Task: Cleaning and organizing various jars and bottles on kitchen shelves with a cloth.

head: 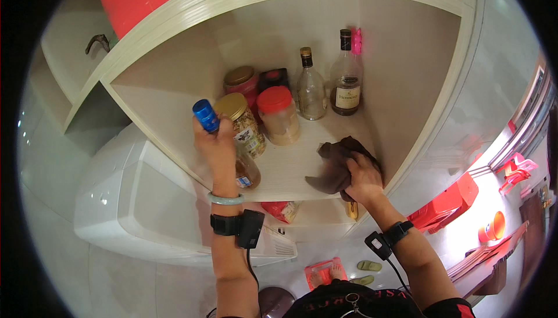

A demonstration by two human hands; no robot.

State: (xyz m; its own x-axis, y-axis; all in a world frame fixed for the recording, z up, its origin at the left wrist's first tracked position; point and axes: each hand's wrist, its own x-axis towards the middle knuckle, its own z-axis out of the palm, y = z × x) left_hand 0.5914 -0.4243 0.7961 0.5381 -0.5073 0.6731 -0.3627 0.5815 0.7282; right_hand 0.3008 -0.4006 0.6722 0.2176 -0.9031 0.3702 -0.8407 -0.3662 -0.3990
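My left hand (214,149) grips the neck of a glass bottle (246,167) with a blue cap (205,113), near the front left of a cabinet shelf (283,174). Under my right hand (364,178) a dark brown cloth (333,167) is bunched against the shelf's right front. Close to the left hand stands a gold-lidded jar (248,132) of mixed dry food. Beside it is a red-lidded plastic jar (279,117) holding pale contents. Farther back are a clear glass bottle (311,93) and a partly filled Hennessy bottle (346,87).
A brown-lidded jar (240,78) and a dark box (273,79) stand behind the front jars. Cabinet side walls (414,60) bound the shelf. A red packet (279,210) lies one shelf below. A white appliance (165,200) stands at left. My feet are on a red stool (324,270).
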